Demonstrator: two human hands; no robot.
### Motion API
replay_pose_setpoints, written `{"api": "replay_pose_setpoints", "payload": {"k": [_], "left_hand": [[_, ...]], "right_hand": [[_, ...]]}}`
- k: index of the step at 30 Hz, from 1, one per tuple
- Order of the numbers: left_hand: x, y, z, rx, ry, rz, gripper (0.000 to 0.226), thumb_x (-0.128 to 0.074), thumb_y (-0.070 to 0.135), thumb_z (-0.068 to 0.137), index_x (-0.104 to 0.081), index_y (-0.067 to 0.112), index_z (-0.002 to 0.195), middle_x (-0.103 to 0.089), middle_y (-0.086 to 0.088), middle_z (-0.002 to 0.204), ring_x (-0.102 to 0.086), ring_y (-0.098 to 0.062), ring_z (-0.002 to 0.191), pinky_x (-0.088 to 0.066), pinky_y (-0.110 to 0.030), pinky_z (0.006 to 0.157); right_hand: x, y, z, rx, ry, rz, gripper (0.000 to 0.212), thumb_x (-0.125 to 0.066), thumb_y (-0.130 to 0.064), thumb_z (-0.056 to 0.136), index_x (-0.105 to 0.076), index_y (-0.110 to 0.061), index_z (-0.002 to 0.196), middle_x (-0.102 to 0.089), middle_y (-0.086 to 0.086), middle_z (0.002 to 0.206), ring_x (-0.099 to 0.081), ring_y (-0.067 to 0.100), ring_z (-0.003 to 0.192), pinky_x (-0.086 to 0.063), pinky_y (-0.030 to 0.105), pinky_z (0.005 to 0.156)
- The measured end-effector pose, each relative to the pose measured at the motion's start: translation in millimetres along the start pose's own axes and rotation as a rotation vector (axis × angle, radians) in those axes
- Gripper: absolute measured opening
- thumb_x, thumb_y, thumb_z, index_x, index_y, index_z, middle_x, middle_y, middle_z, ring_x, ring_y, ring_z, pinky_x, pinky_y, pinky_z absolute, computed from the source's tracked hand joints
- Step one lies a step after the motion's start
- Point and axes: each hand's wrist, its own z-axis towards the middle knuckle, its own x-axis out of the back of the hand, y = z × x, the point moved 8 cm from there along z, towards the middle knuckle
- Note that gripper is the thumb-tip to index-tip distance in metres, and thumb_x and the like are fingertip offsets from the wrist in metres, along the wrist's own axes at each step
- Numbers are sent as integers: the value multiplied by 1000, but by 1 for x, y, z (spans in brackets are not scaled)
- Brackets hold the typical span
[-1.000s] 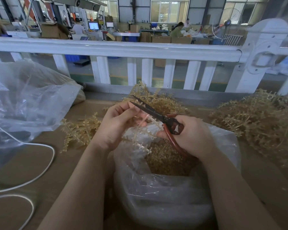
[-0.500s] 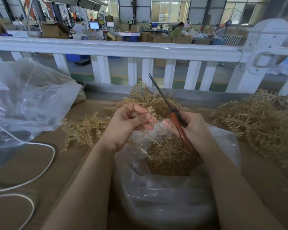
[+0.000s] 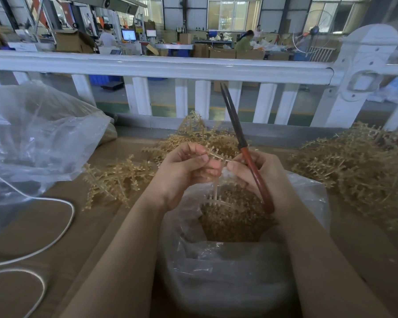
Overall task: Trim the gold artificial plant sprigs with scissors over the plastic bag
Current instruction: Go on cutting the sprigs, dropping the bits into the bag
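My left hand (image 3: pixel 184 171) pinches a gold sprig (image 3: pixel 217 156) above the open clear plastic bag (image 3: pixel 228 271), which holds a heap of gold trimmings (image 3: pixel 234 216). My right hand (image 3: pixel 262 177) grips the red-handled scissors (image 3: pixel 239 138) and its fingertips also touch the sprig. The scissor blades are closed and point up and away towards the railing. Part of the sprig hangs down between both hands into the bag's mouth.
Loose gold sprigs lie in piles at the left (image 3: pixel 117 180), behind the hands (image 3: pixel 200 136) and at the right (image 3: pixel 359 166). A large clear bag (image 3: pixel 37 138) sits far left, a white cable (image 3: pixel 55 226) beside it. A white railing (image 3: pixel 170 65) borders the table's far edge.
The scissors went from cutting at the sprig with open blades to closed and tipped upright. Both hands now hold the sprig together above the bag.
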Motion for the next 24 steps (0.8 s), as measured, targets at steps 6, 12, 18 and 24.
{"api": "replay_pose_setpoints", "payload": {"k": [6, 12, 18, 24], "left_hand": [[2, 0, -1, -5, 18, 42, 21, -53, -5, 94, -57, 11, 108, -75, -11, 81, -71, -23, 69, -57, -32, 67], [7, 0, -2, 15, 90, 267, 26, -52, -15, 87, -70, 4, 85, -73, -7, 76, -69, -17, 66, -57, -35, 72], [3, 1, -1, -17, 49, 234, 21, -75, 28, 78, -73, 8, 85, -75, -9, 84, -69, -15, 71, -57, -26, 69], [6, 9, -3, -104, 79, 330, 19, -66, 23, 87, -72, 5, 86, -76, -5, 77, -69, -11, 64, -54, -19, 61]], "right_hand": [[-1, 5, 1, -25, 6, -33, 21, -75, -21, 89, -69, -4, 79, -61, -2, 55, -58, 9, 51, -54, 27, 63], [2, -1, 0, 22, 60, -37, 15, -76, -22, 87, -70, -15, 75, -66, 2, 62, -62, 11, 56, -56, 30, 66], [0, 1, 0, 22, 45, -103, 29, -75, -26, 88, -68, 2, 84, -63, 18, 73, -59, 24, 62, -53, 44, 73], [-1, 1, 1, 13, 24, -206, 21, -80, -36, 82, -71, -17, 79, -70, 2, 72, -64, 11, 60, -55, 34, 63]]}}
